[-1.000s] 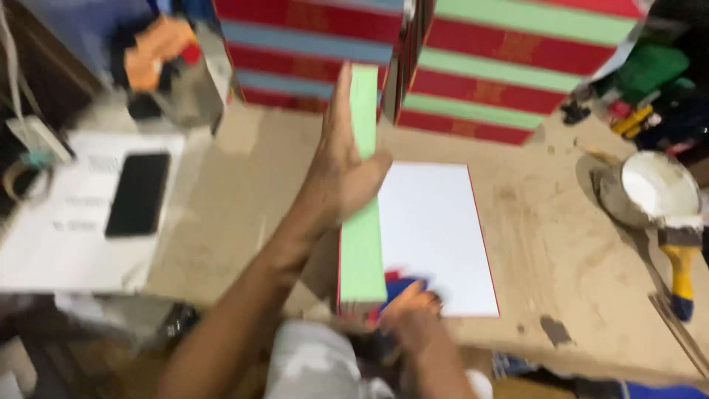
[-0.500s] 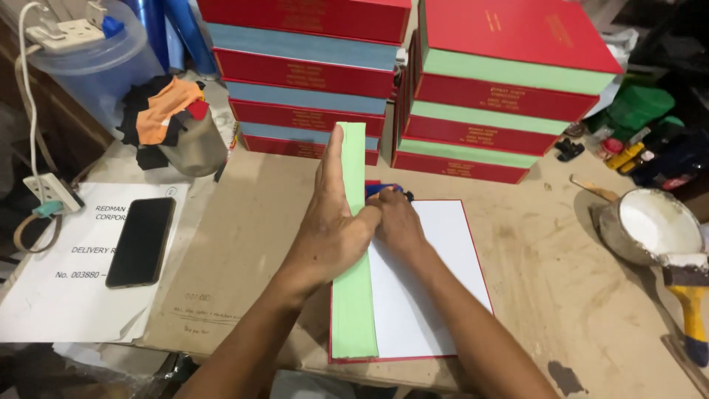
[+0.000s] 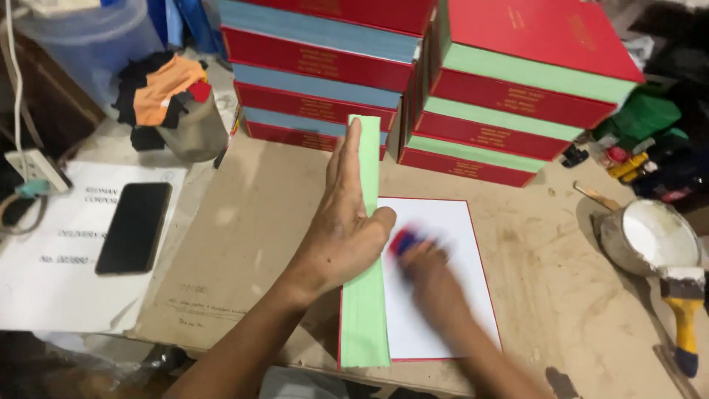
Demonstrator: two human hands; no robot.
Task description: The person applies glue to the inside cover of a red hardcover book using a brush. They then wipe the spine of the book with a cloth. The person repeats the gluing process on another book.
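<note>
Left hand (image 3: 341, 225) lies flat and spread against the green page block (image 3: 364, 295), holding it upright so the white endpaper (image 3: 443, 295) of the open book stays uncovered on the surface (image 3: 251, 222). Right hand (image 3: 432, 277), blurred, grips a small red-and-blue tool (image 3: 405, 240) on this sheet. Half a second ago that hand was higher, near the book's top edge.

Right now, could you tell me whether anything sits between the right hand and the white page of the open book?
Nothing visible does: the right hand, blurred and holding a small red-and-blue object, lies directly on the white page.
</note>
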